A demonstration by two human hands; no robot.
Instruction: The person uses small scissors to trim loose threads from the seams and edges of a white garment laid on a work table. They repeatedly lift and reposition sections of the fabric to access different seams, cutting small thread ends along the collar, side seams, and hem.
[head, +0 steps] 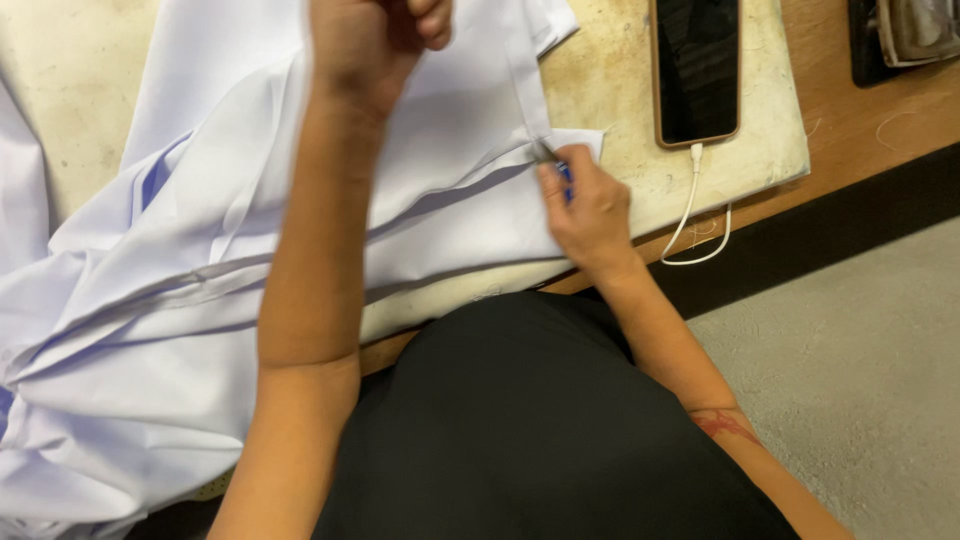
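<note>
— Where are the hands?

— The right hand (590,212) sits at about four o'clock from the frame's centre, resting on the edge of the white garment (200,300). Its grip is pressed together around a small snipping tool (553,160) with a blue handle and a dark metal tip.

— Which way does the tool point?

— Its long axis runs from four o'clock up to ten o'clock, and the tip touches a folded seam of the cloth near the garment's right corner.

— And the other hand?

— The left hand (375,40) is up at twelve o'clock, closed into a fist. It seems to be pinching the cloth, though the fingers hide exactly what is gripped.

— How does the garment lie?

— It spreads across the padded worktop (760,130) from the upper middle down to eight o'clock, bunched in folds at the left.

— Anything else around?

— A phone (697,70) lies screen up at one o'clock, its long axis pointing twelve to six, with a white cable (690,215) plugged into its lower end and looping over the worktop's edge.
</note>
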